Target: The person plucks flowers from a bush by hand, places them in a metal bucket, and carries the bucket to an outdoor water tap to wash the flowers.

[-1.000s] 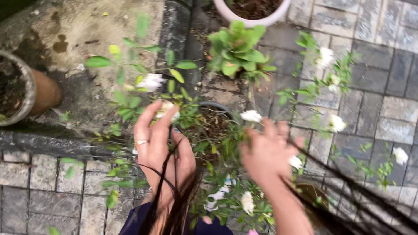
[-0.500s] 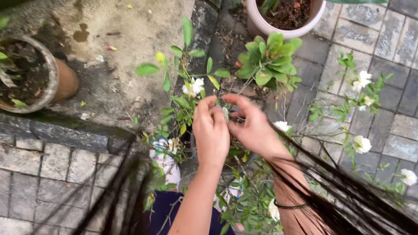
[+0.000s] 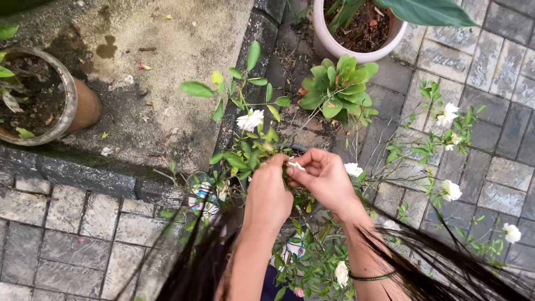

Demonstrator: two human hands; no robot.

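We pinch a small white bud in a flowering shrub.

Our left hand point(image 3: 268, 192) and right hand point(image 3: 323, 178) meet at centre, fingertips closed together on the white bud point(image 3: 295, 165). At 12 o'clock beyond sits an open white flower point(image 3: 249, 120), then a green succulent point(image 3: 339, 86) and a white pot point(image 3: 356, 28); at 10 o'clock a terracotta pot point(image 3: 72, 100).

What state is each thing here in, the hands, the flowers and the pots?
left hand: fingers curled, meeting the right at a small white piece.
right hand: pinching the small white piece.
flowering shrub: white blooms open.
white pot: upright, holds soil.
brown pot: upright, holds soil.
succulent: green, leaves spread.
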